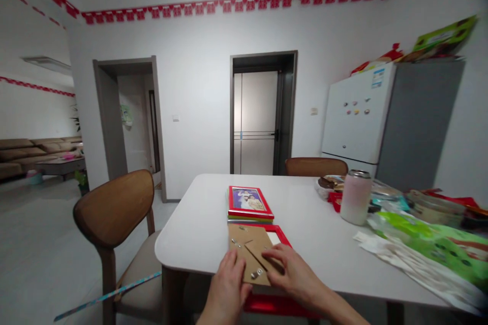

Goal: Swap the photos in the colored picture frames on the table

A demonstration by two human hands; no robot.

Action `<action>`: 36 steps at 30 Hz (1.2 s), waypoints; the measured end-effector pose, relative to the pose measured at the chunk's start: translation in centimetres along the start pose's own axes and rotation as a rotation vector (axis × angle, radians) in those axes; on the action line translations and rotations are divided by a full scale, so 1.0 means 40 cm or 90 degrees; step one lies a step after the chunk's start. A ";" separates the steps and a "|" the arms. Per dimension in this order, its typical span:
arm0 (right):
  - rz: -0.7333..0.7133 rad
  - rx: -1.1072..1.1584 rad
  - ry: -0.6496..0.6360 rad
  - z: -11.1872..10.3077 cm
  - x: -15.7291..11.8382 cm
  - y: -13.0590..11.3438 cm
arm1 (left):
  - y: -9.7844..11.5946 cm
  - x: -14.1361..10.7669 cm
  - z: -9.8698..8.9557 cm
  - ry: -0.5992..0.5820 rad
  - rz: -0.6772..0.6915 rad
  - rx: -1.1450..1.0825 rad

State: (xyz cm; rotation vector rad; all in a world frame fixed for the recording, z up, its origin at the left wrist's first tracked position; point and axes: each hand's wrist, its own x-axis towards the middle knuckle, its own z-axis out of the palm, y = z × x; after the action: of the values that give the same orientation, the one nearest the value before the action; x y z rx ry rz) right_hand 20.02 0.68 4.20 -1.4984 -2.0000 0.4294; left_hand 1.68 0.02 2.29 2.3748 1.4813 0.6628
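Both my hands grip a brown photo frame backing board (pixel 249 263) near the table's front edge. My left hand (pixel 227 280) is closed around its lower left edge, with the thumb low down. My right hand (pixel 292 271) holds its right side, fingers curled over the upper face by the fold-out stand. Small metal clips show on the board. Beneath it lies a red picture frame (pixel 276 305), partly covered, its lower side reaching over the table edge. Just beyond is a stack of picture frames (pixel 250 212), the top one red with a photo in it.
On the white table (pixel 194 223), a pink and white bottle (pixel 356 198) stands at the right. Beside it are a green package (pixel 430 244), white cloth-like material (pixel 404 266) and a clear container (pixel 434 208). Chairs stand at the left (pixel 118 203) and far side (pixel 316 166).
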 end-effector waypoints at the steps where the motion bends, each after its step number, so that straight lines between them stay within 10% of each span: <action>1: 0.020 -0.012 -0.005 -0.015 -0.014 0.023 | 0.024 0.005 0.013 -0.013 0.011 -0.014; 36: 0.076 -0.190 0.068 -0.016 0.048 0.156 | 0.031 -0.007 0.016 -0.099 0.057 -0.085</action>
State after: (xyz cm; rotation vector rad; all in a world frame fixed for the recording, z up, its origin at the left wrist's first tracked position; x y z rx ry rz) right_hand 24.77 4.40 1.58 -1.7873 -1.9607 0.0956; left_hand 2.85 -0.77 2.23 2.3434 1.2346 0.5637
